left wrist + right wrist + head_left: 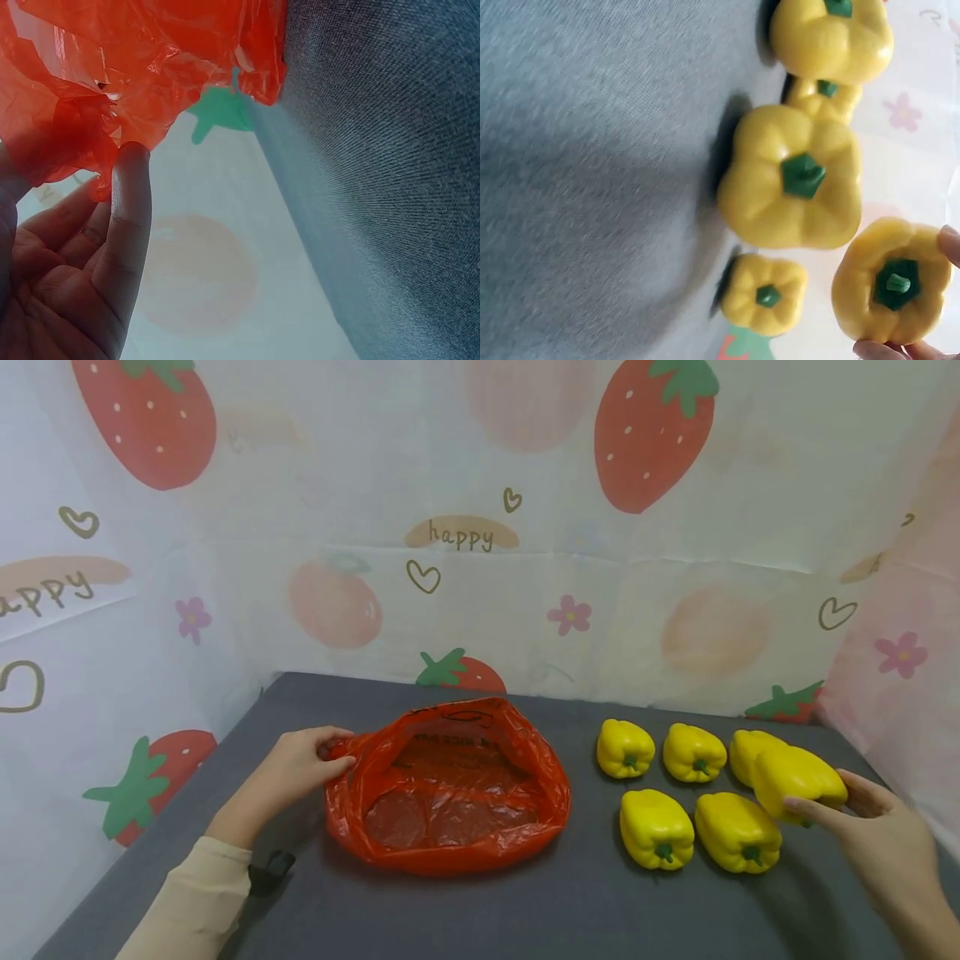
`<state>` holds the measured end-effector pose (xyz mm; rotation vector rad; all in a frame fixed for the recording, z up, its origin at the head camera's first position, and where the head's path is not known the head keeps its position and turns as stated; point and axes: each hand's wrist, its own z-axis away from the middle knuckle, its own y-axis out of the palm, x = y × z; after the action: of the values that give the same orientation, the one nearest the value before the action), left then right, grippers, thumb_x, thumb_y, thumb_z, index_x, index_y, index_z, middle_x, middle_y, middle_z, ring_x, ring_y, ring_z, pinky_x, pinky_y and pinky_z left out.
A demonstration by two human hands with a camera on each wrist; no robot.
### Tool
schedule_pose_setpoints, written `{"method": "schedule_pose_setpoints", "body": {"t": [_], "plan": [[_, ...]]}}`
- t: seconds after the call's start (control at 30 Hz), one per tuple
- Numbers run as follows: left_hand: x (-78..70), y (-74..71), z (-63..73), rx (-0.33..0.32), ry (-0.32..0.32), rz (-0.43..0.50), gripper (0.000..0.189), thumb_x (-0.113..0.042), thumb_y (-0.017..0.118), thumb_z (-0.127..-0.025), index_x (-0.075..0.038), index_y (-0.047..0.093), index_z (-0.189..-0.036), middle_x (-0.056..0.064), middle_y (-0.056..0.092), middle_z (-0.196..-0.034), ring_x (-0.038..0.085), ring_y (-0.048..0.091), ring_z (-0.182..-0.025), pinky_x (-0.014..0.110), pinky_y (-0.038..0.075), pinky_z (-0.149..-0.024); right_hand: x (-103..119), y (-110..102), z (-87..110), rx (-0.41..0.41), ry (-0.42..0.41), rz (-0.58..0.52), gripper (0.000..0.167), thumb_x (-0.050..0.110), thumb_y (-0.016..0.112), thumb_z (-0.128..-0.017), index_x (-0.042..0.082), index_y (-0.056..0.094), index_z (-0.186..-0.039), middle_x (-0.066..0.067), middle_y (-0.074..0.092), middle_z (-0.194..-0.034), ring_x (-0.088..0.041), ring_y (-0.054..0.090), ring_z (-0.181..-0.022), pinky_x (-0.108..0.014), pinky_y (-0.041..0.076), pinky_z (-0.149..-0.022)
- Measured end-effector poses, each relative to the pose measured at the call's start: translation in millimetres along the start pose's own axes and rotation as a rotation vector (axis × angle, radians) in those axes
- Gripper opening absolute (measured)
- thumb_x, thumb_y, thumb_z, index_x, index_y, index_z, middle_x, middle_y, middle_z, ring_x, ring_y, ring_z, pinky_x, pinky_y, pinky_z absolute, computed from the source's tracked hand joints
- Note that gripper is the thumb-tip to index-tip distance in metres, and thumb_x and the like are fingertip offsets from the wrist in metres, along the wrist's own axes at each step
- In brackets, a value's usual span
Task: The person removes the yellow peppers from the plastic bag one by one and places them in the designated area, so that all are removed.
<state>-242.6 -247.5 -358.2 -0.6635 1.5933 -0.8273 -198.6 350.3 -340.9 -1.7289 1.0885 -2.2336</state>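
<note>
A red plastic bag (450, 860) stands on the dark table with its mouth spread wide; nothing shows inside. My left hand (303, 764) pinches the bag's left rim, and the left wrist view has the thin red film (150, 67) between thumb and fingers. At the right, my right hand (885, 827) grips a yellow bell pepper (798, 777) and holds it raised off the table. The right wrist view gives its green stem (897, 283), with fingertips at its edges. In the head view the held pepper partly covers another yellow pepper (750, 752) behind it.
Several more yellow bell peppers lie in two rows right of the bag, among them a front one (656, 831) and a back one (625, 747). A dark grey cloth (450, 914) covers the table. Printed white curtains (480, 610) enclose its back and sides.
</note>
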Motion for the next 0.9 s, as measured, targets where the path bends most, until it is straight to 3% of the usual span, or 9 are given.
{"method": "schedule_pose_setpoints", "body": {"t": [0.4,0.9], "plan": [[0.8,-0.1,-0.2,0.001,-0.001,-0.003,0.042,-0.021,0.067,-0.093,0.001,0.062,-0.128,0.013,0.071,-0.102,0.019,0.062,-0.085,0.033,0.059,-0.071,-10.4,-1.7,-3.2,-0.055,0.066,0.027,0.102,0.05,0.067,-0.09,0.0,0.01,-0.158,-0.028,0.016,-0.162,-0.052,0.023,-0.145,-0.065,0.028,-0.114],[0.3,-1.2,0.0,-0.006,-0.006,-0.013,0.042,-0.022,0.068,-0.093,0.001,0.062,-0.128,0.013,0.071,-0.101,0.019,0.063,-0.085,0.033,0.059,-0.071,-34.7,-0.1,-14.8,-0.031,0.124,0.037,0.099,0.044,0.065,-0.093,-0.005,0.007,-0.156,-0.031,0.015,-0.161,-0.054,0.028,-0.142,-0.061,0.033,-0.112]]}}
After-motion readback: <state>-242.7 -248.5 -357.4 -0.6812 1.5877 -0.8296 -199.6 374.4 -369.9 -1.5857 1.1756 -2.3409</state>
